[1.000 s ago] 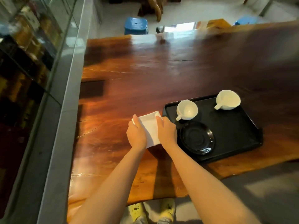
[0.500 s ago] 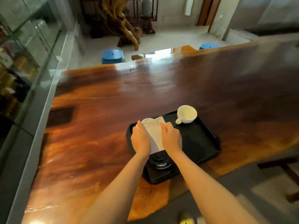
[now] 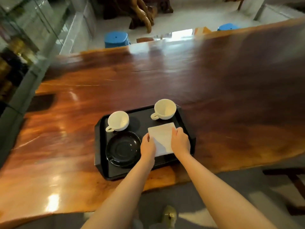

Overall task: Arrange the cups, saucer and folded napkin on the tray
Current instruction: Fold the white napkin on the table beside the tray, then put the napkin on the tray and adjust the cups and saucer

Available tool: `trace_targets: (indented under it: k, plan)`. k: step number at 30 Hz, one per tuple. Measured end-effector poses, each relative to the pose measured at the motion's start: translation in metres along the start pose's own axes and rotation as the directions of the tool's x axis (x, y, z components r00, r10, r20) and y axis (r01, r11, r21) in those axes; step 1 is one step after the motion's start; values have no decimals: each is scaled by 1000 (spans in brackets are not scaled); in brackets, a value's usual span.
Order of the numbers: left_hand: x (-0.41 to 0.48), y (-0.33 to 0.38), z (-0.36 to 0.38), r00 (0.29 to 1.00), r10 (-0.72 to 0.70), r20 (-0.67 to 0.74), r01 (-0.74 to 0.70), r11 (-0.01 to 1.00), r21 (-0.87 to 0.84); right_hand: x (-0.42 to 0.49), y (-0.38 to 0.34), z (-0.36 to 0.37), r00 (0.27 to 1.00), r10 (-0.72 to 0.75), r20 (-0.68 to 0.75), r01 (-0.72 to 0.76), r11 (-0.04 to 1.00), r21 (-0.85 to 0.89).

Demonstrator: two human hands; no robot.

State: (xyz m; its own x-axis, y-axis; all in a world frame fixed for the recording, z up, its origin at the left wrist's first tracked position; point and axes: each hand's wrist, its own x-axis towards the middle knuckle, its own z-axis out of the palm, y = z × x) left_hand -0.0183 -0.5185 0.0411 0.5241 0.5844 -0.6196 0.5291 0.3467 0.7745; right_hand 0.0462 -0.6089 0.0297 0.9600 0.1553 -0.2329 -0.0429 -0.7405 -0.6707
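Note:
A black rectangular tray (image 3: 188,129) lies near the front edge of the wooden table. On it stand two white cups: one (image 3: 118,121) at the back left, one (image 3: 164,109) at the back right. A black saucer (image 3: 123,148) sits at the tray's front left. A white folded napkin (image 3: 162,138) lies over the tray's right half. My left hand (image 3: 148,147) grips its left edge and my right hand (image 3: 180,142) grips its right edge. Whether the napkin rests flat on the tray I cannot tell.
The glossy wooden table (image 3: 214,90) stretches far back and to the right. A glass cabinet (image 3: 19,52) runs along the left. Two blue stools (image 3: 116,38) stand beyond the far edge, by a carved wood piece (image 3: 140,12). My shoe (image 3: 169,215) shows below.
Both hands have carried the napkin from the table left of the tray over to the tray's right half. The view has shifted, and both cups show again.

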Motion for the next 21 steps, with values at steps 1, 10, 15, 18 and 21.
trace_targets:
  k: [1, 10, 15, 18, 21]
  plan:
    - [0, -5, 5, 1000, 9, 12, -9, 1000, -4, 4, 5, 0, 999, 15, 38, -15, 1000, -6]
    - [23, -28, 31, 1000, -20, -12, 20, 999, 29, 33, 35, 18, 972, 28, 235, -9, 997, -80]
    - [21, -29, 37, 997, 36, -70, -26, 989, 142, 33, 47, 28, 982, -11, 188, 46, 982, -186]
    - [21, -31, 38, 993, 89, -74, -72, 975, 211, 32, 50, 30, 986, -37, 163, 62, 986, -156]
    - [21, -28, 37, 989, 126, -80, -100, 958, 269, 34, 46, 28, 984, -29, 177, 55, 987, -149]
